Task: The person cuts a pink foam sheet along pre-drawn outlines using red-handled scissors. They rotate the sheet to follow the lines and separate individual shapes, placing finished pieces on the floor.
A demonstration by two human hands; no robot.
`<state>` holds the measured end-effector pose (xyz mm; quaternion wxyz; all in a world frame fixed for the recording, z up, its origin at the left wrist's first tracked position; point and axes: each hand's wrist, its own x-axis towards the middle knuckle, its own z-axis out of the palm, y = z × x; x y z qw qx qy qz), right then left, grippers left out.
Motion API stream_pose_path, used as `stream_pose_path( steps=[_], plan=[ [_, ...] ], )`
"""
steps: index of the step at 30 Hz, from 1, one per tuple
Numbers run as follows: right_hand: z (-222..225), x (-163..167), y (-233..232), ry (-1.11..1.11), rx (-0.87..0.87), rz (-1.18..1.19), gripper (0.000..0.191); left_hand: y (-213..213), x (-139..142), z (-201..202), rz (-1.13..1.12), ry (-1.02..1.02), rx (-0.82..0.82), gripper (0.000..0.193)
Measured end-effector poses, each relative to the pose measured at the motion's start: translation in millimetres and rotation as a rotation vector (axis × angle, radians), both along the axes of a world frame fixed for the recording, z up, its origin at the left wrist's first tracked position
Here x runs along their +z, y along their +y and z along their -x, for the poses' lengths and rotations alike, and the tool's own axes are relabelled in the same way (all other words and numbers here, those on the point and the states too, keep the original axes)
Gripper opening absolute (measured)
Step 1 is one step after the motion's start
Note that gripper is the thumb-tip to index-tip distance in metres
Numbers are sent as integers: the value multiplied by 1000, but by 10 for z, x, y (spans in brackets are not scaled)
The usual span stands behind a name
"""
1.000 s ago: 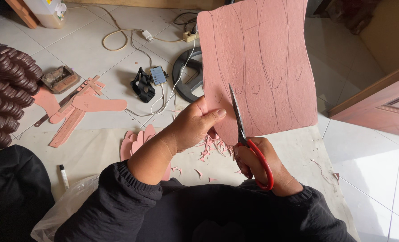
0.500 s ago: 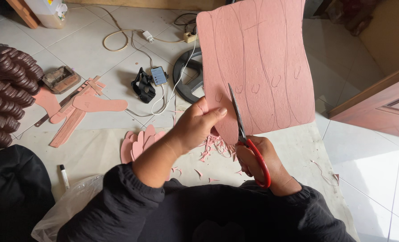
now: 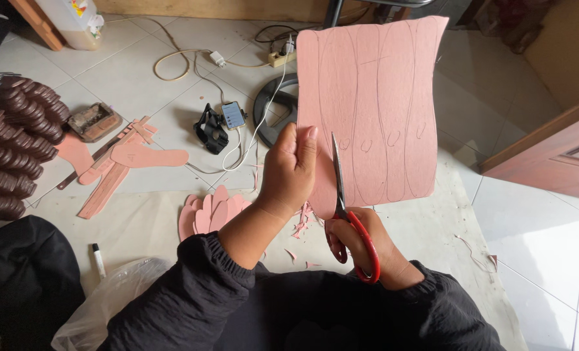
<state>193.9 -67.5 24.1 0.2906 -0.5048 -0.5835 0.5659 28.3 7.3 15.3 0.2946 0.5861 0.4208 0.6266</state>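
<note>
The pink sheet (image 3: pixel 374 110) is gripped by the left hand (image 3: pixel 289 170); red scissors (image 3: pixel 351 224), clasped in the right hand (image 3: pixel 367 244), are cutting along a drawn line, which must be followed carefully.

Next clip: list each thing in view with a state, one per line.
pink sheet: held upright, partly cut, outlines drawn on it
scissors: blades in the sheet's lower edge
left hand: gripping the sheet
right hand: in the scissors' red handles
phone: screen lit, cable attached
cut pink pieces: stacked on the floor

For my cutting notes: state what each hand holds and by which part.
Left hand grips the pink sheet at its lower left edge. Right hand holds the red-handled scissors by the handle loops.
</note>
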Motion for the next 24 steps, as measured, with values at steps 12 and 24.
stream_pose_path(
  steps=[12,24],
  plan=[
    [-31,-34,15,78,-79,125,31,14,16,34,57,-18,4,28],
    [-20,22,31,-85,-113,162,28,10,-25,45,13,6,66,28]
  ],
)
